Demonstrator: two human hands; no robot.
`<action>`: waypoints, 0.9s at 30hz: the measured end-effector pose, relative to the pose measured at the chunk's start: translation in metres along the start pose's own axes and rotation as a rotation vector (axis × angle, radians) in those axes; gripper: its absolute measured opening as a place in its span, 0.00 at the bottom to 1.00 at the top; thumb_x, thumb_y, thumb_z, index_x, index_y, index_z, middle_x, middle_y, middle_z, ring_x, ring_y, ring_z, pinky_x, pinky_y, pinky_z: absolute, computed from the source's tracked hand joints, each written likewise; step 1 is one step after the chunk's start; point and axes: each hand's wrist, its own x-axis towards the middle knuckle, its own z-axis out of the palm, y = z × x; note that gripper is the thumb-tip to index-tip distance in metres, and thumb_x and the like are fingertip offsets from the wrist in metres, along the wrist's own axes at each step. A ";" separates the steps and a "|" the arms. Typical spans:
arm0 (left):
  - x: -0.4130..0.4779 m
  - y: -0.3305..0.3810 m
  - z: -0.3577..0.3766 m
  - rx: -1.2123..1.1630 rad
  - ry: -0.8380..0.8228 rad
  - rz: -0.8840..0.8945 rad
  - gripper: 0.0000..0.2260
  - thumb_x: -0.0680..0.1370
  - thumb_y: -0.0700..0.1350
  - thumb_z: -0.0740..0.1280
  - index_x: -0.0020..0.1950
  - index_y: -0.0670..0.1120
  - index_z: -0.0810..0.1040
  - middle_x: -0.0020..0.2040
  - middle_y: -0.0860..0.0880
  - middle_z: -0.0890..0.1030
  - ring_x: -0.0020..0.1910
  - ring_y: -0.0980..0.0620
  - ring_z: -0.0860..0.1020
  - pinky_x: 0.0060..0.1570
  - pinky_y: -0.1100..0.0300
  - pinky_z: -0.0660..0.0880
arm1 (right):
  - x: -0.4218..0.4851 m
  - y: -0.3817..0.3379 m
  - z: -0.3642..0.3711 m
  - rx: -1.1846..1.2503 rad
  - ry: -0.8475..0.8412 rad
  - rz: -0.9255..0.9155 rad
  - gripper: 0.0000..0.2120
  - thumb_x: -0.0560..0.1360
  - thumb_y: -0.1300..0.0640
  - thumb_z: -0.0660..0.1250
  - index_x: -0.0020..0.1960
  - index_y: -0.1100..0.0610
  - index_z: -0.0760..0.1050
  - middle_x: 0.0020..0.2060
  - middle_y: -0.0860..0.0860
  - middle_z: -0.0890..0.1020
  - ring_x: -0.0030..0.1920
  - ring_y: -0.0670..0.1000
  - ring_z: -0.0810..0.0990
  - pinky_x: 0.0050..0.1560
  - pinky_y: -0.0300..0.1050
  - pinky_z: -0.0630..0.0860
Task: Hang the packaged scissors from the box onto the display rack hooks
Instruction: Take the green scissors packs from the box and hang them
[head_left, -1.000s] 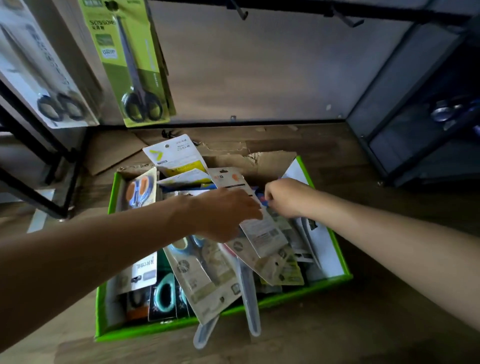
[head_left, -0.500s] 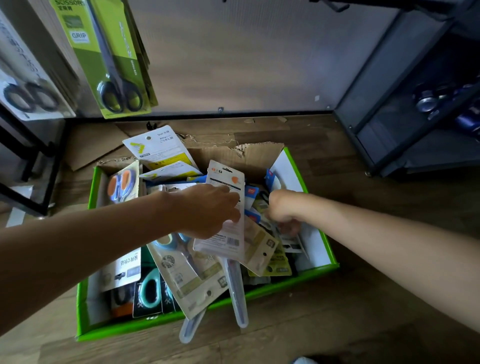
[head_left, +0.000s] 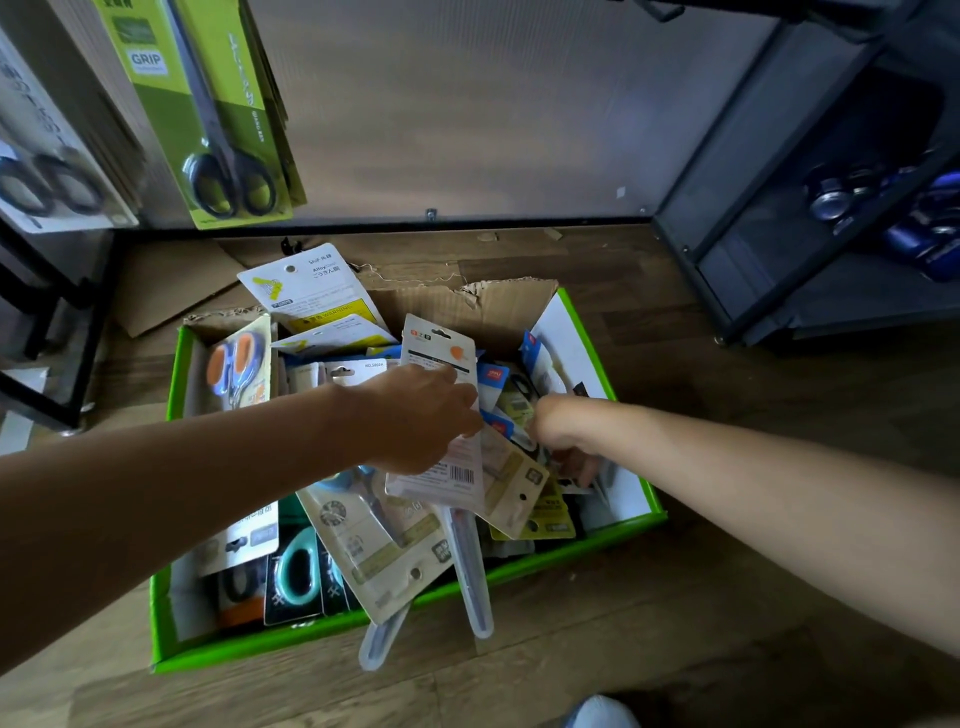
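A green-edged cardboard box (head_left: 582, 548) on the wooden floor is full of several packaged scissors. My left hand (head_left: 415, 415) grips a white scissors pack with an orange mark (head_left: 441, 364), lifted upright above the pile. My right hand (head_left: 563, 439) reaches down into the box's right side, fingers curled among the packs; what they hold is hidden. Two packs with clear blade sleeves (head_left: 472, 577) stick out over the box's front edge. On the rack at upper left hangs a green scissors pack (head_left: 208, 114), beside a white one (head_left: 47, 156).
A black rack frame (head_left: 62, 312) stands at the left, and a dark shelf unit (head_left: 810, 234) with blue and metal items at the right. A flat cardboard sheet (head_left: 171, 280) lies behind the box. A grey back panel (head_left: 467, 104) rises beyond.
My left hand has tilted the white pack from lying slanted to nearly upright. My right hand has dipped deeper into the box's right side. The view has shifted downward and closer.
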 end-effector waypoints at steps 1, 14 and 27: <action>0.000 0.000 0.001 -0.007 0.011 0.006 0.17 0.81 0.46 0.58 0.70 0.54 0.67 0.66 0.53 0.70 0.60 0.51 0.68 0.58 0.52 0.74 | 0.001 0.001 0.001 -0.002 -0.011 0.016 0.16 0.82 0.58 0.59 0.65 0.68 0.69 0.55 0.64 0.79 0.49 0.61 0.83 0.38 0.55 0.83; 0.004 -0.008 -0.005 -0.030 0.014 0.030 0.26 0.80 0.46 0.60 0.74 0.63 0.56 0.71 0.52 0.60 0.63 0.48 0.64 0.58 0.55 0.71 | -0.015 0.013 -0.035 0.289 0.227 -0.189 0.08 0.80 0.64 0.61 0.57 0.66 0.70 0.46 0.59 0.73 0.45 0.56 0.74 0.42 0.45 0.71; 0.008 0.005 -0.005 -0.151 0.013 -0.054 0.27 0.79 0.44 0.62 0.76 0.51 0.56 0.69 0.48 0.67 0.65 0.48 0.68 0.61 0.54 0.69 | -0.069 -0.006 -0.105 0.016 0.334 -0.413 0.08 0.73 0.64 0.66 0.37 0.60 0.71 0.28 0.53 0.70 0.24 0.51 0.69 0.24 0.36 0.65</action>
